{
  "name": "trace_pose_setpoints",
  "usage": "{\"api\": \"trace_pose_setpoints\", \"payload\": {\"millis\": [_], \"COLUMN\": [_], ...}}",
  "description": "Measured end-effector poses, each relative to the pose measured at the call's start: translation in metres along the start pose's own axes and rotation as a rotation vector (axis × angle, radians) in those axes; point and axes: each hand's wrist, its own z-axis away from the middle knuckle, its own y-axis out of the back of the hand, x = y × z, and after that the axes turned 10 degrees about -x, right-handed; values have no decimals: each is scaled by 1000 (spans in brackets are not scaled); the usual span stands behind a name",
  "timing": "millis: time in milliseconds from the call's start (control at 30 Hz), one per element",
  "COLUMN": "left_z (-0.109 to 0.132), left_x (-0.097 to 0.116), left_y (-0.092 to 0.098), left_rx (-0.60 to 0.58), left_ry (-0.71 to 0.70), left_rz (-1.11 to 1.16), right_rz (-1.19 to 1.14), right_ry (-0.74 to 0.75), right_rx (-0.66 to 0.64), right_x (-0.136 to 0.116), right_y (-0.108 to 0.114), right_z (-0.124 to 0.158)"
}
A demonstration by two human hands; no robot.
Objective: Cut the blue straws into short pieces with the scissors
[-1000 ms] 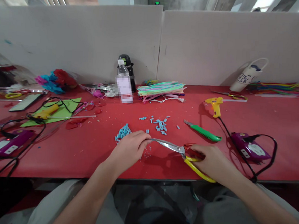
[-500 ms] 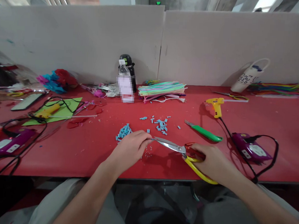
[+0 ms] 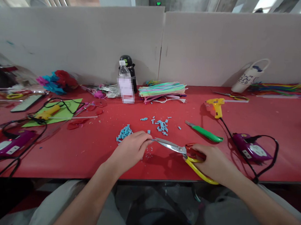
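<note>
The red table (image 3: 71,158) keeps the same layout as a second ago, and both hands sit almost exactly where they were. The left hand (image 3: 131,147) has its fingers pinched on a thin sliver (image 3: 153,139), too small to identify, of which only the end shows past the fingertips. The right hand (image 3: 215,160) has its fingers curled through and around the handles of the scissors (image 3: 182,150), which lie level above the table, pointing toward that pinch. Their tips now stand slightly parted and a touch farther from the left fingertips, so the blades seem to be between cuts rather than biting.

The table covering looks smooth with a dull sheen. Behind, the bundle of pastel stems (image 3: 163,89) looks soft and fuzzy. The scissors pair bright, tapering metal blades with looped handles, one yellow, one red. Near the right hand, the utility knife (image 3: 205,132) has a ribbed green plastic body. The blue heap (image 3: 124,132) beside the left hand and the scattered pieces (image 3: 162,126) beyond are short, stubby cylinders; pale crumbs (image 3: 149,156) speckle the table beneath the blades.
</note>
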Motion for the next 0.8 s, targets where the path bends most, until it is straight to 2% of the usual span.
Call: {"api": "trace_pose_setpoints", "payload": {"millis": [333, 800], "left_z": [0, 0], "left_x": [3, 5], "left_y": [3, 3], "left_rx": [-8, -9], "left_ry": [35, 15], "left_rz": [-20, -45], "right_rz": [36, 43], "right_ry": [37, 29], "right_rx": [49, 42], "right_x": [8, -1], "right_y": [0, 1], "right_z": [-2, 1]}}
